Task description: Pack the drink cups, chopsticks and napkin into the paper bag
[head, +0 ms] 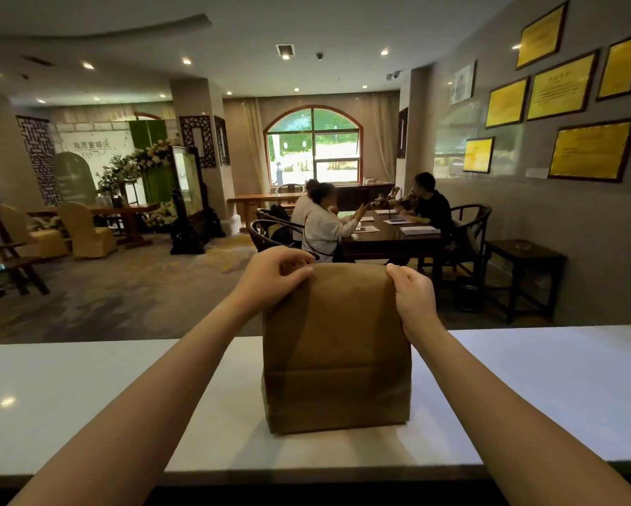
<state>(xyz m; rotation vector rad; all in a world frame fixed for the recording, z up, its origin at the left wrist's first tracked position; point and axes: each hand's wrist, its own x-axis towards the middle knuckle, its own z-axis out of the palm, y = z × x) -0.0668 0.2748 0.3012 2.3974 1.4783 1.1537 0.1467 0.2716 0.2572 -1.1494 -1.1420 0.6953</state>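
Note:
A brown paper bag [337, 352] stands upright in the middle of the white counter [87, 388]. Its top edge looks folded over and closed. My left hand [270, 275] pinches the bag's top left corner. My right hand [414, 294] grips the top right corner, thumb in front. No drink cups, chopsticks or napkin show anywhere; the bag's inside is hidden.
Beyond the counter's far edge lies a carpeted dining room. Several people sit at a dark table [390, 235] behind the bag. A small dark side table [525, 253] stands at the right wall under framed gold plaques [593, 149].

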